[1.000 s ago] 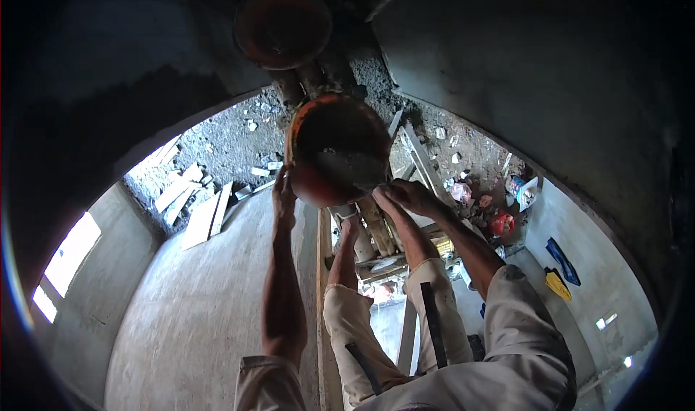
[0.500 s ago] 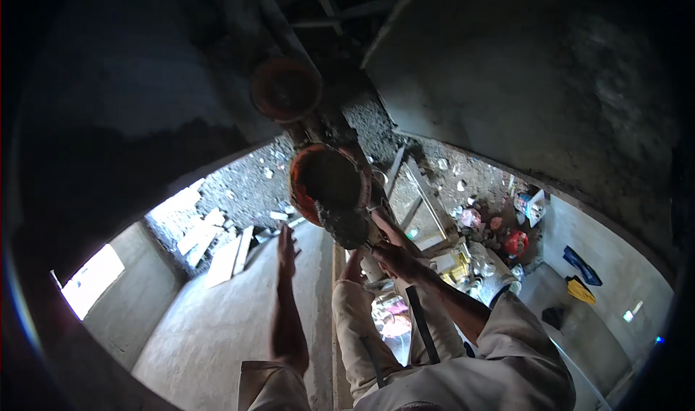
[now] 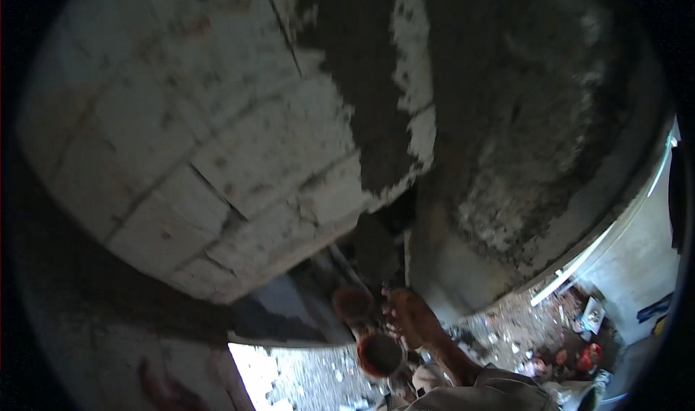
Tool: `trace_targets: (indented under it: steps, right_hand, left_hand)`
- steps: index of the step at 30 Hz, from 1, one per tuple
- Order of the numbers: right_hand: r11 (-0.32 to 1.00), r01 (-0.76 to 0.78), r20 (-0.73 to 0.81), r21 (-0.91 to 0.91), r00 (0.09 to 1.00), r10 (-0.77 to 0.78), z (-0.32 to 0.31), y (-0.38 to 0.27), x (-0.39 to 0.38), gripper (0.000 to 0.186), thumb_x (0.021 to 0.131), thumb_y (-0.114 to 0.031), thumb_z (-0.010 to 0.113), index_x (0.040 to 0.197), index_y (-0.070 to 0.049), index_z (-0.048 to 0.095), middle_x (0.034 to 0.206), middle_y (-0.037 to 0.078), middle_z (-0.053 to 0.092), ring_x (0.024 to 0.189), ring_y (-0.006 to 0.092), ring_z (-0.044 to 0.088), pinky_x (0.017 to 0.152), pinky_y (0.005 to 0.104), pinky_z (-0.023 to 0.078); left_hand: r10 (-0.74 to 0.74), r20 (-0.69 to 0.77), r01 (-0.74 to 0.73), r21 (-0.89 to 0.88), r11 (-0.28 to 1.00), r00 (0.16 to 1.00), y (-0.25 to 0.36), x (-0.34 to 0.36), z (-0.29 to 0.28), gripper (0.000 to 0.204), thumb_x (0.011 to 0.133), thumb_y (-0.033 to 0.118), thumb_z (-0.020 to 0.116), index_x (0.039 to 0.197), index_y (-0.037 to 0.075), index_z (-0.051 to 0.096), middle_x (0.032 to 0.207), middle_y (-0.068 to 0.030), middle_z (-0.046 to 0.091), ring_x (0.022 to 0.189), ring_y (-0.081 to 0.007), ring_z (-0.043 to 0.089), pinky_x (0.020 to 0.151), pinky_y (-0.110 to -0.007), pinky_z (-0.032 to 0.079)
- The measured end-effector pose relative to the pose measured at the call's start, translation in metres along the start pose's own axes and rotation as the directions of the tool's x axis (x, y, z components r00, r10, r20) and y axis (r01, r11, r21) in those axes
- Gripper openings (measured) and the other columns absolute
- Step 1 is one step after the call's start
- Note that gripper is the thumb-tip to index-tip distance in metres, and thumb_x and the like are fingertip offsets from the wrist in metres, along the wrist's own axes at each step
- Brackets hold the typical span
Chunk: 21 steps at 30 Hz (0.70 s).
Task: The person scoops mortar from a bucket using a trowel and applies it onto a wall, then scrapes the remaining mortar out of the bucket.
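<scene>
My right hand is raised in front of the wall, its fingers closed around what looks like the handle of a trowel. The blade is dark grey and points up toward the wall. My left hand appears at the lower left, dark and smeared by motion, so its fingers cannot be read. Below my right hand stands a round reddish pan with grey mortar inside. A second reddish-brown pan is just beyond it. A wet mortar patch covers part of the block wall.
To the right, a grey plastered wall curves down close to my right arm. Rubble and litter, including a red item, lie on the ground at lower right. A pale strip leans near the right wall.
My view has tipped up from the pans to the block wall. The right hand has lifted the trowel from beside the mortar pan toward the wall; the left hand now shows farther left.
</scene>
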State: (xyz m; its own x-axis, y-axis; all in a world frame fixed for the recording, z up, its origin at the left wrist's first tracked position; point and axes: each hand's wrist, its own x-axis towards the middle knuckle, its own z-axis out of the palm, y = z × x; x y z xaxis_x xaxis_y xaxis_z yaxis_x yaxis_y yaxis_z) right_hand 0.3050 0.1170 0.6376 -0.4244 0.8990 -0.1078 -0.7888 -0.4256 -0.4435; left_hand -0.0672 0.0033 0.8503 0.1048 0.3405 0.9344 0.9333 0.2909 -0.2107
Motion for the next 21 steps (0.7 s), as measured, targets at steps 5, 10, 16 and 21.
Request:
trace_targets:
  steps: [5, 10, 16, 21]
  right_hand:
    - [0.512, 0.768, 0.13, -0.386, 0.595, -0.793, 0.195, -0.163, -0.027, 0.033, 0.093, -0.033, 0.049, 0.115, -0.009, 0.044, 0.086, 0.007, 0.058, 0.053, 0.0123, 0.056, 0.042, 0.0255, 0.047]
    - [-0.502, 0.708, 0.33, -0.497, -0.381, -0.864, 0.318, -0.294, -0.05, 0.037, 0.092, -0.025, 0.057, 0.116, -0.005, 0.036, 0.086, 0.007, 0.057, 0.053, 0.0129, 0.055, 0.045, 0.0236, 0.046]
    - [-0.803, 0.067, 0.436, -0.593, -0.811, -0.39, 0.389, -0.39, -0.05, 0.048, 0.088, -0.03, 0.06, 0.116, -0.004, 0.032, 0.081, 0.011, 0.058, 0.061, 0.0205, 0.061, 0.054, 0.0321, 0.051]
    - [-0.663, -0.174, 0.494, -0.728, -0.804, -0.332, 0.419, -0.397, 0.031, 0.054, 0.084, -0.036, 0.061, 0.117, -0.005, 0.033, 0.08, 0.015, 0.059, 0.075, 0.0276, 0.064, 0.065, 0.0415, 0.052]
  left_hand:
    - [0.052, -0.326, -0.014, 0.116, 0.993, 0.944, -0.043, 0.079, -0.072, 0.041, 0.095, 0.037, 0.047, 0.108, 0.001, 0.062, 0.106, -0.0169, 0.063, 0.094, -0.0344, 0.06, 0.086, -0.047, 0.046]
    - [0.036, -0.132, 0.016, 0.373, 0.928, 0.991, -0.077, 0.082, -0.083, 0.041, 0.095, 0.039, 0.047, 0.116, 0.006, 0.058, 0.111, -0.0146, 0.06, 0.098, -0.0327, 0.059, 0.091, -0.048, 0.043]
    - [-0.361, 0.074, 0.261, 0.558, 0.787, 0.93, -0.104, 0.072, -0.063, 0.047, 0.088, 0.049, 0.054, 0.117, 0.013, 0.058, 0.118, -0.0065, 0.059, 0.105, -0.0267, 0.056, 0.098, -0.05, 0.037]
    - [0.048, 0.062, -0.077, 0.658, 0.749, 0.997, -0.111, 0.068, -0.059, 0.05, 0.082, 0.055, 0.059, 0.116, 0.018, 0.06, 0.118, -0.0014, 0.06, 0.105, -0.0226, 0.057, 0.102, -0.051, 0.031]
